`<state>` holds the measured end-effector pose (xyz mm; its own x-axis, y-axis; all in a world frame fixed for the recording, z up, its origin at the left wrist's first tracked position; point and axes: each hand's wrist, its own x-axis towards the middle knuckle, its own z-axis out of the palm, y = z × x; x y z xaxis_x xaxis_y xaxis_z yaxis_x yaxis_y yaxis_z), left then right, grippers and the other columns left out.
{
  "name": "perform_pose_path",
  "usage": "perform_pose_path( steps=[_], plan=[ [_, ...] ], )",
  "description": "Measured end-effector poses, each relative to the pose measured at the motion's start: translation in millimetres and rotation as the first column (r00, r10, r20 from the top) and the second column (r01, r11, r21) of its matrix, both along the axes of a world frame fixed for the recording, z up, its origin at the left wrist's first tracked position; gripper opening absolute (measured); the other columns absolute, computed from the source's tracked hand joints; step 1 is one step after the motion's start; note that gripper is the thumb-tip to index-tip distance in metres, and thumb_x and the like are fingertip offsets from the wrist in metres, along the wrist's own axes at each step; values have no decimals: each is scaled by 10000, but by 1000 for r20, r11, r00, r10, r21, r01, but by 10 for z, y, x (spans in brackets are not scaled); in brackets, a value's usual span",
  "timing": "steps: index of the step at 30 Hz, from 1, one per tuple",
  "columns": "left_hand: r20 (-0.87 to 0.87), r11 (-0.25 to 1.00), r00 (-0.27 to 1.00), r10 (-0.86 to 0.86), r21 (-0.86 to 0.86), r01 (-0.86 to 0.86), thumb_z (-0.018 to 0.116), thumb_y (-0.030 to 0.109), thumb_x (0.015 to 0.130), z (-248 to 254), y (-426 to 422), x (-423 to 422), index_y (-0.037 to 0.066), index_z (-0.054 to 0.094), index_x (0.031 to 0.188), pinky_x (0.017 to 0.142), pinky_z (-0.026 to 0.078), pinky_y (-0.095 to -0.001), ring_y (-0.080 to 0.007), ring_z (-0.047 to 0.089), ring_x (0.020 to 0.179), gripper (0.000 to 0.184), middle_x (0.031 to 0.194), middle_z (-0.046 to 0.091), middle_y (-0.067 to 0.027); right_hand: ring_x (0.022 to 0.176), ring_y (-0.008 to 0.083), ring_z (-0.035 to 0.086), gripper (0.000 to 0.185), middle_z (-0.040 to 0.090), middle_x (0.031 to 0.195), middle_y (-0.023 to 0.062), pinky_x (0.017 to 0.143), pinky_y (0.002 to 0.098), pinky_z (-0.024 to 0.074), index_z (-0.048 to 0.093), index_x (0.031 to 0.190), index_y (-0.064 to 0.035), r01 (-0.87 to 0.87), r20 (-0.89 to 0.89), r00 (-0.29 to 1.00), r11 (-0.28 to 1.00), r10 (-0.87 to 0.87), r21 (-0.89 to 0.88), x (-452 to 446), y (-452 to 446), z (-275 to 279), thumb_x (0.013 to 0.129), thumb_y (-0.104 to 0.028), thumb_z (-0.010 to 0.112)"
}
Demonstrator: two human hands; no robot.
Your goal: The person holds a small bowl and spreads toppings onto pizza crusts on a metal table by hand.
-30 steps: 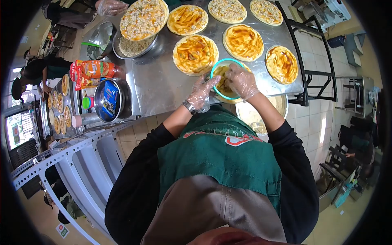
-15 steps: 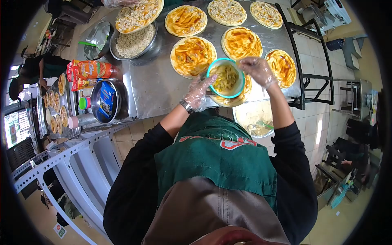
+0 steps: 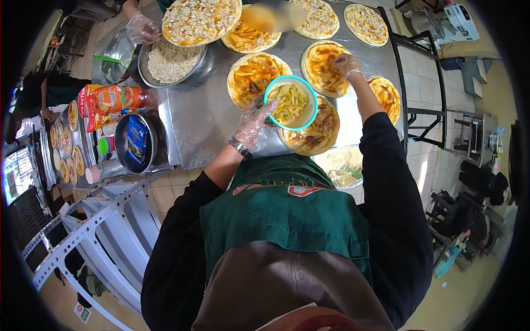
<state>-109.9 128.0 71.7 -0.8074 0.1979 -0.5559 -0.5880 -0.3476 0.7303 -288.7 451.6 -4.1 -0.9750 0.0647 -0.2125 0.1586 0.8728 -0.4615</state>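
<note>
My left hand (image 3: pixel 253 127), in a clear plastic glove, grips a teal-rimmed bowl (image 3: pixel 314 105) at its left side. Inside lie yellow-green chopped pieces (image 3: pixel 288 103) in some liquid. My gloved right hand (image 3: pixel 348 66) is over the right side of a sauced pizza base (image 3: pixel 321 71), fingers drawn together and pointing down. Whatever they pinch is too small to make out. Under the bowl's lower edge, another sauced base (image 3: pixel 314 135) is partly covered. A third base (image 3: pixel 254 77) lies to the bowl's upper left, and one more (image 3: pixel 385 98) sits right of my forearm.
A co-worker's gloved hand (image 3: pixel 142 28) is beside a metal bowl of pale crumbly topping (image 3: pixel 174 60), near a topped pizza (image 3: pixel 201 22). Sauce packets (image 3: pixel 116 99) and a dark round pan (image 3: pixel 156 144) stand left. A tub (image 3: pixel 337 165) sits below the metal table's edge (image 3: pixel 204 157).
My right hand has gone from the bowl's rim up to the sauced base. The bowl has shifted slightly left. The co-worker's hand has moved down beside the crumbly topping, and the topped pizza lies further right.
</note>
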Motion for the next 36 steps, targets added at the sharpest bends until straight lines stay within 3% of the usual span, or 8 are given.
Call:
perform_pose_path(
  steps=[13,18,22,23,24,28,30,36],
  plan=[
    [-18,997,1000,4,82,-3,755,298,806,5,205,-148,18,413,1353,809,565,-379,-192,617,1033,704,1208,586,-93,855,296,675,209,694,933,156,782,376,521,707,926,-93,-32,-27,999,994,30,-107,207,243,-25,780,-185,591],
    [-144,982,986,-83,157,105,723,376,826,-197,249,-102,28,412,1351,829,566,-403,-217,589,1091,702,1203,589,-95,869,298,678,343,695,950,115,736,459,547,678,895,-151,-393,147,869,479,473,785,7,586,-807,900,-390,432],
    [-9,988,992,-127,86,127,710,440,820,418,270,25,93,454,1340,794,565,-437,-218,576,1109,676,1275,544,-72,779,256,670,225,693,919,130,661,397,548,689,960,-101,-235,-236,887,827,398,510,-24,668,-717,803,-221,582],
    [-30,986,995,-99,130,102,706,469,814,426,277,67,95,468,1328,784,558,-439,-227,578,1095,678,1290,528,-64,746,221,659,212,688,883,95,618,361,535,690,961,-94,-108,-195,974,992,120,68,90,522,-235,795,-194,605],
    [-52,988,995,-84,127,90,706,469,814,484,261,99,95,468,1328,784,558,-439,-227,578,1095,678,1290,528,-64,713,186,648,204,683,847,60,575,324,522,691,963,-87,93,-10,995,923,-104,-373,306,388,274,786,-167,628],
    [-72,990,994,-85,106,92,701,514,796,804,164,369,108,489,1306,799,537,-433,-238,575,1061,685,1275,530,-73,623,104,582,134,646,780,8,491,246,454,677,938,-99,208,40,968,708,-247,-675,370,320,923,814,-128,635],
    [-46,989,997,-64,132,70,705,512,793,861,90,509,106,490,1303,793,541,-427,-235,567,1081,686,1274,528,-72,627,74,522,134,637,832,3,487,213,379,639,985,-76,234,202,970,284,-136,-930,405,316,1183,872,-144,618],
    [-58,985,997,54,165,-44,668,408,844,821,-115,971,127,489,1301,787,536,-441,-228,602,1028,566,1224,578,-75,603,67,524,220,638,836,12,506,192,396,626,1043,-61,133,140,990,134,37,-982,1224,-435,2190,832,-93,678]
  ],
)
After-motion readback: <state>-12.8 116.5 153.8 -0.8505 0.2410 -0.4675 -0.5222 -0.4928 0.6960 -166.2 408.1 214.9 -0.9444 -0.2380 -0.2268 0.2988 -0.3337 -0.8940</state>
